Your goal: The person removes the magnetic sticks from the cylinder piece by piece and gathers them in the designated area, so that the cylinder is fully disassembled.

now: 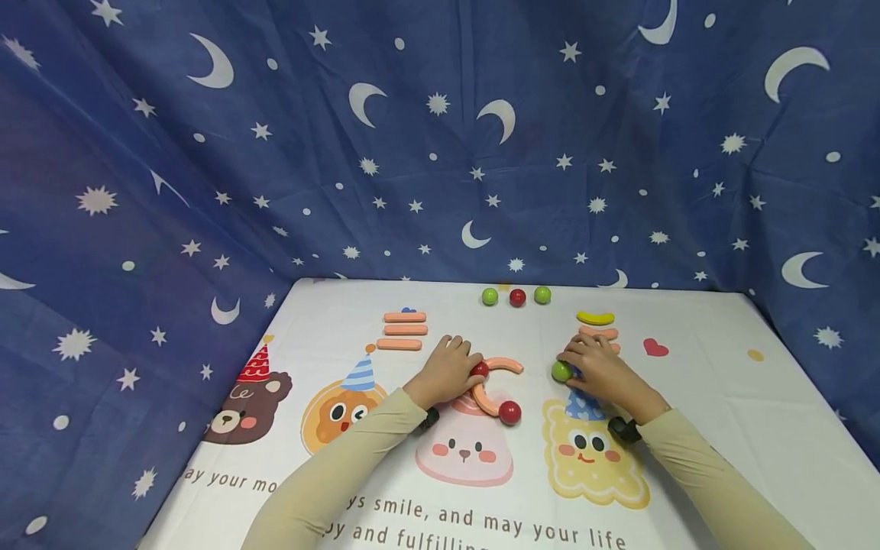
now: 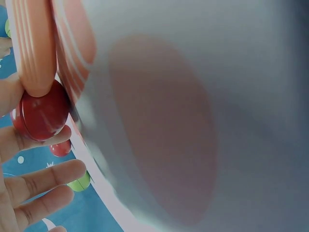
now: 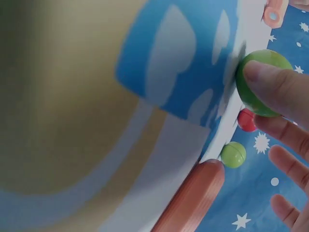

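Note:
My left hand (image 1: 448, 373) pinches a red ball (image 2: 43, 110) between thumb and finger, the other fingers spread. That ball sits where two curved orange toy sausages meet: an upper one (image 1: 505, 364) and a lower one (image 1: 484, 402). A second red ball (image 1: 509, 412) lies at the lower sausage's end. To the right, my right hand (image 1: 605, 373) holds a green ball (image 3: 263, 82) with its thumb and a finger, low over the white cloth. An orange sausage (image 3: 193, 195) lies close by this hand, partly hidden behind it in the head view.
Three straight sausages (image 1: 406, 330) lie stacked in rows at the left. At the back, a red ball (image 1: 517, 298) stands between two green balls (image 1: 490, 296). A yellow banana-shaped piece (image 1: 595, 318) lies beyond the right hand. A blue curtain (image 1: 412, 153) hangs behind the table.

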`<state>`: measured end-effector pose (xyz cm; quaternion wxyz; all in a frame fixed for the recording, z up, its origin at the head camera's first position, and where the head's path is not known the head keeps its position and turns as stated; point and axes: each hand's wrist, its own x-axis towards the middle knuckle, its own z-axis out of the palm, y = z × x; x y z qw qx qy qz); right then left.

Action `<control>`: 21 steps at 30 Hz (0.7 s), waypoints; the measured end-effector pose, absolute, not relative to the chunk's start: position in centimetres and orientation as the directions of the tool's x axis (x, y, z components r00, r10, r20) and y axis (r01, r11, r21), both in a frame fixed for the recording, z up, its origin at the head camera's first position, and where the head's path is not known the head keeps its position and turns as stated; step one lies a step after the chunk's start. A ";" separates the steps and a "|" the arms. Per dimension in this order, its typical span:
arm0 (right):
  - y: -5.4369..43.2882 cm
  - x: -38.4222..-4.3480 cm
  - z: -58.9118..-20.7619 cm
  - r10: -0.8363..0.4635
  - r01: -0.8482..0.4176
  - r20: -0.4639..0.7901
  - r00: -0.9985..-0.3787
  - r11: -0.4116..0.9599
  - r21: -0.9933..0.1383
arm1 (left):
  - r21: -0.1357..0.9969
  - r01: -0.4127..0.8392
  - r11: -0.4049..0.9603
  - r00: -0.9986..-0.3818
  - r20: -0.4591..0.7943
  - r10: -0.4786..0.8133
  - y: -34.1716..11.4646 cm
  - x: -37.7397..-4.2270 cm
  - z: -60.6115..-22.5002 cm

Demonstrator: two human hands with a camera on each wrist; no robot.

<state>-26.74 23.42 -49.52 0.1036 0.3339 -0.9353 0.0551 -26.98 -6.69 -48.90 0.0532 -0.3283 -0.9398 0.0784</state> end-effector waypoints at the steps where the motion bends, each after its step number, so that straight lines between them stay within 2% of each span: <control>1: 23.4 -26.7 -49.5 -0.618 -0.641 0.235 -0.750 0.767 -0.032 | -0.181 0.609 0.772 -0.779 0.050 0.625 -6.7 -27.0 -48.9; 6: 23.1 -26.6 -49.3 -0.640 -0.664 0.251 -0.727 0.748 -0.017 | -0.177 0.609 0.773 -0.779 0.048 0.625 -6.7 -27.0 -48.9; 15: 22.8 -26.8 -49.1 -0.690 -0.690 0.209 -0.693 0.719 0.081 | -0.172 0.614 0.770 -0.774 0.057 0.630 -6.6 -27.1 -49.1; 21: 22.7 -27.7 -49.2 -0.758 -0.739 0.227 -0.611 0.649 0.180 | -0.179 0.614 0.769 -0.773 0.058 0.631 -6.7 -27.2 -49.2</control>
